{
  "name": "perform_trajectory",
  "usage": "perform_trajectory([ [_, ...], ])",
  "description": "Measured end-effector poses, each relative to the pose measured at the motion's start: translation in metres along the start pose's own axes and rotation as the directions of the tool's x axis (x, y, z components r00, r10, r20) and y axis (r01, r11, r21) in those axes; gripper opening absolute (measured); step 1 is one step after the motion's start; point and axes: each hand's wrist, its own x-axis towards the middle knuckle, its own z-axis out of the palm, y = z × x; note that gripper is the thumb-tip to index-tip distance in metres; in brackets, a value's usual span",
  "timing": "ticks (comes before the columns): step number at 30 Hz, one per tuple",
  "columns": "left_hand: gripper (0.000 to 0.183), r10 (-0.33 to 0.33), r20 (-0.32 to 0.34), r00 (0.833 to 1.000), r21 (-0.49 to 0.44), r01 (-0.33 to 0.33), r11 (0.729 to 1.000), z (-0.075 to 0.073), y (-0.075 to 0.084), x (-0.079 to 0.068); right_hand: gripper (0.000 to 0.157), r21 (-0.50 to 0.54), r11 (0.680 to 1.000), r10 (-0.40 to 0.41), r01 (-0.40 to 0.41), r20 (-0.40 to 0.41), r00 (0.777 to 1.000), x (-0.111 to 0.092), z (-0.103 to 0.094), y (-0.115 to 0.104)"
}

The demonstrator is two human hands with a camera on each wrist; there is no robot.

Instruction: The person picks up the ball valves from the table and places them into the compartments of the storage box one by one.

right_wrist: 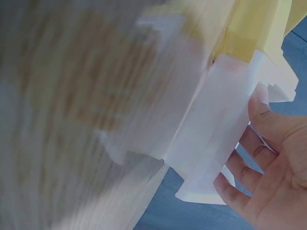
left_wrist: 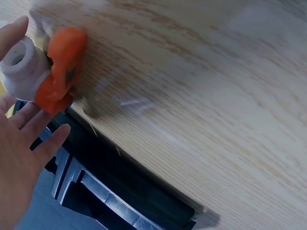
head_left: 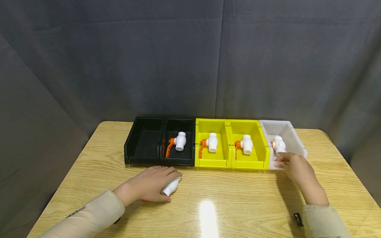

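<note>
My left hand [head_left: 153, 183] is on the near side of the black bins, fingers and thumb around a white ball valve [head_left: 171, 187]. In the left wrist view that valve's orange handle [left_wrist: 64, 67] points away from the palm. My right hand [head_left: 299, 168] hovers at the front of the white bin [head_left: 298, 138], fingers loosely bent and nothing visible between them. Just beyond its fingertips a white valve [head_left: 279, 145] lies in that bin. In the right wrist view the thumb [right_wrist: 261, 103] is by the bin's front edge; whether it touches is unclear.
The left black bin [head_left: 145, 145] stands beside another black bin [head_left: 187, 158] holding a valve [head_left: 180, 141]. Two yellow bins [head_left: 212, 162] each hold an orange-handled valve [head_left: 212, 142]. All stand in a row on the wooden table [head_left: 238, 198], before a grey curtain [head_left: 178, 66].
</note>
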Motion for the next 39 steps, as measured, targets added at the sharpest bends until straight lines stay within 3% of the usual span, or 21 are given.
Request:
perform_trajectory([
  [14,0.076,0.036,-0.045,0.998,0.023,-0.035,0.999,0.0,-0.001,0.003,0.01,0.004,1.0,-0.001,0.001,0.0,1.0,0.0,-0.003,0.001],
  [25,0.075,0.039,-0.022,0.999,0.022,-0.038,0.999,-0.004,0.001,0.0,0.008,0.009,1.0,0.001,-0.001,-0.002,1.0,-0.001,-0.002,0.0],
  [39,0.075,0.104,-0.065,0.993,0.132,-0.094,0.987,-0.009,-0.001,-0.008,0.01,0.006,1.0,0.0,0.001,-0.015,1.0,-0.001,0.0,0.0],
])
